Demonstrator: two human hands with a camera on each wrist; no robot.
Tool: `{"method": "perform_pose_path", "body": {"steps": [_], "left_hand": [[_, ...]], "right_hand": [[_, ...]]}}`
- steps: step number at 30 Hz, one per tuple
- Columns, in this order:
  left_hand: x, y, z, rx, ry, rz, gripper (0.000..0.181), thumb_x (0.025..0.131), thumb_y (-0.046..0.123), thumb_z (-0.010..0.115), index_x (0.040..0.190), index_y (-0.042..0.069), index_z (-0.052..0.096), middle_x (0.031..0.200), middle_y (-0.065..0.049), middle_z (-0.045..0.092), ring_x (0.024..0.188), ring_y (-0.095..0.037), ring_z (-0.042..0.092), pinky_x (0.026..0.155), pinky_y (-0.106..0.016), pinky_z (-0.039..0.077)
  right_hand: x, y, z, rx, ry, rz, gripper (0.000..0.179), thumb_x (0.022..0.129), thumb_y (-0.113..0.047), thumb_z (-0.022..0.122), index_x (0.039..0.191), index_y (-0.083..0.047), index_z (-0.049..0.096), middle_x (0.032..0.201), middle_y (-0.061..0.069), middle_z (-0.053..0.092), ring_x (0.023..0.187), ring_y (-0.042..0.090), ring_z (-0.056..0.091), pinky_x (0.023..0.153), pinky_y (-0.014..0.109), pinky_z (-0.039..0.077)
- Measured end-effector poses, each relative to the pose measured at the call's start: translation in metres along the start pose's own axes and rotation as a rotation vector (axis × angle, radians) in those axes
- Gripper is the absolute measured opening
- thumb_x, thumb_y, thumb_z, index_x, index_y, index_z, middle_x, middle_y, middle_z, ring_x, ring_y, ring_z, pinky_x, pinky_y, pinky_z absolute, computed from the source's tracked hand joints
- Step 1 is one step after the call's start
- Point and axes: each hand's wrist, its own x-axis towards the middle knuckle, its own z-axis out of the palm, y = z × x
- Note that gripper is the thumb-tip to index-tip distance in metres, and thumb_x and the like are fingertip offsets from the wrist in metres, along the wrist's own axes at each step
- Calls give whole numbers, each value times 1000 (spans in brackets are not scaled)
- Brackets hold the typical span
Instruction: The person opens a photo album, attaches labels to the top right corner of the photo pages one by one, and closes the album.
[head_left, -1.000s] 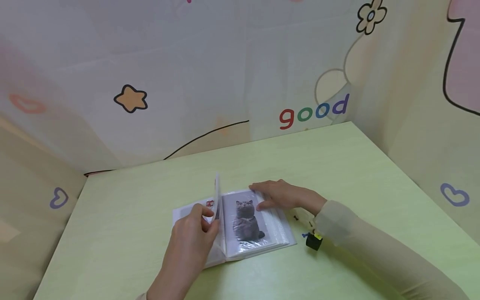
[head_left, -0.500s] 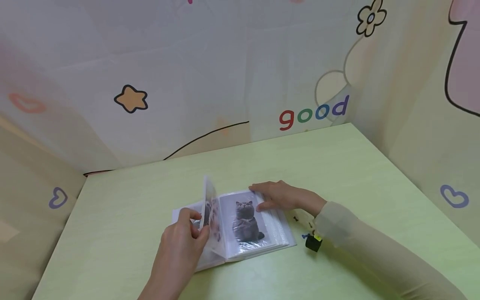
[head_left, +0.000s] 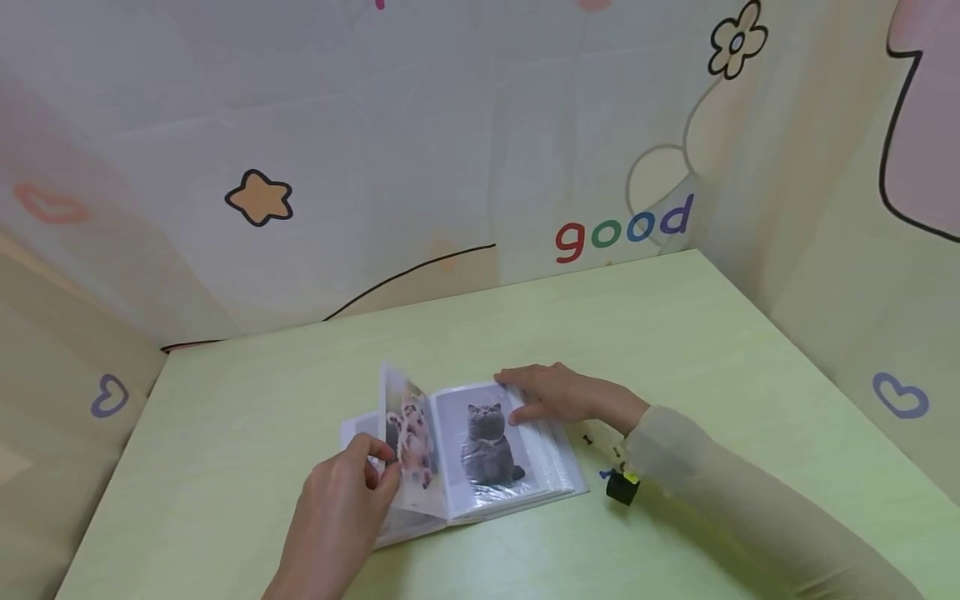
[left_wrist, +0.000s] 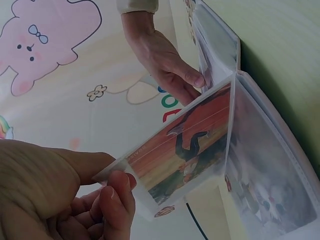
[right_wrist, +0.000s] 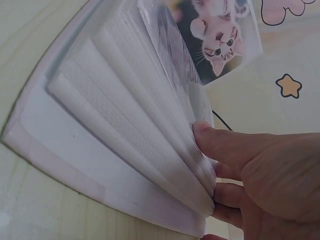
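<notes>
An open photo album (head_left: 577, 475) lies on the table, a grey cat photo (head_left: 491, 454) on its right side. My left hand (head_left: 337, 508) pinches the outer edge of a raised clear-sleeved page (head_left: 416, 442), which leans over the left side. One face of that page carries a kitten photo (right_wrist: 215, 37); its other face holds a reddish picture (left_wrist: 185, 140). At the album's far right corner, my right hand (head_left: 566, 396) holds the page stack (right_wrist: 130, 100), its thumb on top and fingers at the edge.
A small black block (head_left: 621, 488) with yellow and blue bits sits just right of the album, beside the right sleeve (head_left: 667, 442). The pale green table (head_left: 247, 433) meets printed cloth walls (head_left: 360, 167) at the back and both sides.
My left hand has moved left and toward me with the pinched page, swinging it from nearly upright to leaning left, and its kitten photo has come into sight. The right hand keeps its place.
</notes>
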Motion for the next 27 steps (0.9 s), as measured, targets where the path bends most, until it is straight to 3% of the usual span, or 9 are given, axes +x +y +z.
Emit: {"method": "perform_pose_path", "body": {"steps": [8,21,27], "left_hand": [[0,-6,-3,24,-42,-27,8,92,7,72,101,5,73,65,6,55,53,-9,45,46,-25,37],[-5,-19,-3,61,-23,9,29,91,7,76,117,-4,73,64,5,56,53,-8,45,49,-25,37],[-5,-26,-2,83,-36,-15,29,91,8,77,117,-4,73,65,6,57,54,-9,46,49,-27,37]], "right_hand": [[0,0,-1,-1,-1,7,71,101,-38,67,158,-7,41,161,15,41,147,39,38,115,64,30],[1,0,2,-5,-2,0,71,101,-38,67,158,-6,40,161,16,42,147,39,38,115,66,30],[2,0,2,-14,0,-2,71,101,-39,66,158,-6,40,161,15,41,148,39,37,114,65,30]]}}
